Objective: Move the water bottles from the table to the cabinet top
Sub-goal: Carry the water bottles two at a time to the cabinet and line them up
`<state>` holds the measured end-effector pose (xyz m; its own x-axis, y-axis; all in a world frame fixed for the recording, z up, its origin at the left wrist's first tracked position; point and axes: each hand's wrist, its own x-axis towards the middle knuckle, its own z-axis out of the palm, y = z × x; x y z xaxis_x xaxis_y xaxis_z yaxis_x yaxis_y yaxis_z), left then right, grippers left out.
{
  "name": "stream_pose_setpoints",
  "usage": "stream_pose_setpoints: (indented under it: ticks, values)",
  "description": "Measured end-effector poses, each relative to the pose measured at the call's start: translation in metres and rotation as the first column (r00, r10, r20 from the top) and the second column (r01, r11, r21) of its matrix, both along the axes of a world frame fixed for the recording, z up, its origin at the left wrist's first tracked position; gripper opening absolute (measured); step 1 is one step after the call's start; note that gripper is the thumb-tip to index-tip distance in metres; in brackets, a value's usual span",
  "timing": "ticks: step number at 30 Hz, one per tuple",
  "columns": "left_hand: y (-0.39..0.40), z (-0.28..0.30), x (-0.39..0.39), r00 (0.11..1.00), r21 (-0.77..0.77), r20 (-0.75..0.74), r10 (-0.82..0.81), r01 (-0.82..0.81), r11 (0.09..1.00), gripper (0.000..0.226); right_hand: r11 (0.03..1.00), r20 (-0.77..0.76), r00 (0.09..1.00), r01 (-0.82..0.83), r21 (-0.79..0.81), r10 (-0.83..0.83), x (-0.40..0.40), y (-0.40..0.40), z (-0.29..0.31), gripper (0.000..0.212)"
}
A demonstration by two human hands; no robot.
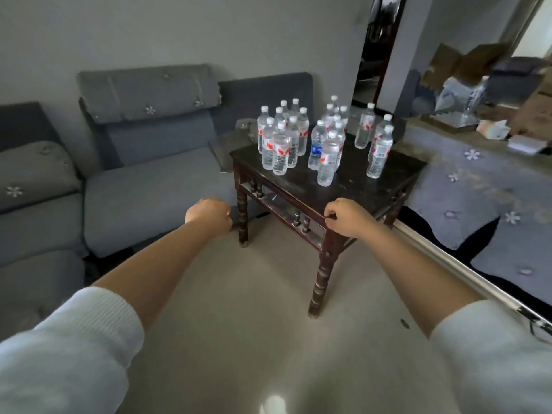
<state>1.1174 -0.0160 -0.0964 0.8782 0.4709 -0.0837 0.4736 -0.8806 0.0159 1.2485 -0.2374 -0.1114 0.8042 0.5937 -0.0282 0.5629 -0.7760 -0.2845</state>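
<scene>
Several clear water bottles with white caps stand upright on a small dark wooden table (367, 186). One cluster (280, 141) is at the table's back left, another (328, 156) in the middle, and a few bottles (380, 150) stand at the right. One bottle (316, 147) has a blue label. My left hand (209, 215) hovers to the left of the table with fingers curled and nothing in it. My right hand (346, 216) is in front of the table's near corner, fingers curled, empty. No cabinet is in view.
A grey sofa (143, 180) runs along the left wall. At the right lies a low surface under a grey flowered cloth (478, 174), with boxes and one more bottle (475, 97) behind. Pale floor (254, 294) lies in front of the table. A doorway (376, 49) opens behind.
</scene>
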Motion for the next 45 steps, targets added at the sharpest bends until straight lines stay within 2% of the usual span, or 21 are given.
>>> stream_pose_setpoints:
  ticks: [8,12,19,22,25,30,34,37,40,45]
  values:
    - [0.062,-0.019,0.113,0.998,-0.062,-0.028,-0.048,0.046,0.997,0.033,0.998,-0.046,0.997,0.065,-0.001,-0.065,0.12,0.048,-0.009,0.023]
    - [0.085,-0.019,0.192,0.998,-0.063,0.001,-0.066,0.066,0.996,0.034,0.989,-0.055,0.989,0.139,0.055,-0.136,0.202,0.069,-0.008,0.022]
    - [0.121,-0.013,0.327,0.997,-0.065,0.027,-0.074,0.075,0.995,0.034,0.97,0.001,0.98,0.195,0.142,-0.198,0.345,0.1,0.009,0.03]
    - [0.129,-0.015,0.373,0.996,-0.1,0.016,-0.085,0.086,0.991,0.036,0.962,0.019,0.968,0.246,0.12,-0.25,0.391,0.114,0.009,0.036]
    - [0.135,-0.02,0.411,0.992,-0.117,0.011,-0.125,0.125,0.985,0.037,0.958,0.023,0.959,0.282,0.056,-0.284,0.419,0.131,0.003,0.042]
    - [0.151,-0.018,0.472,0.975,-0.129,0.044,-0.22,0.224,0.966,0.043,0.937,-0.064,0.936,0.343,-0.066,-0.347,0.453,0.154,-0.016,0.045]
    - [0.164,-0.023,0.519,0.95,-0.023,-0.034,-0.312,0.311,0.95,0.051,0.899,-0.103,0.904,0.391,-0.196,-0.416,0.47,0.168,-0.029,0.037]
    - [0.174,-0.031,0.55,0.913,0.037,-0.095,-0.396,0.401,0.915,0.046,0.845,-0.074,0.859,0.478,-0.239,-0.507,0.473,0.178,-0.033,0.034]
    - [0.181,-0.041,0.573,0.846,0.03,-0.155,-0.51,0.52,0.854,0.035,0.807,-0.006,0.829,0.542,-0.235,-0.559,0.469,0.185,-0.035,0.034]
    - [0.194,-0.048,0.586,0.767,-0.028,-0.08,-0.637,0.637,0.771,0.033,0.762,0.101,0.786,0.617,-0.198,-0.61,0.466,0.188,-0.041,0.038]
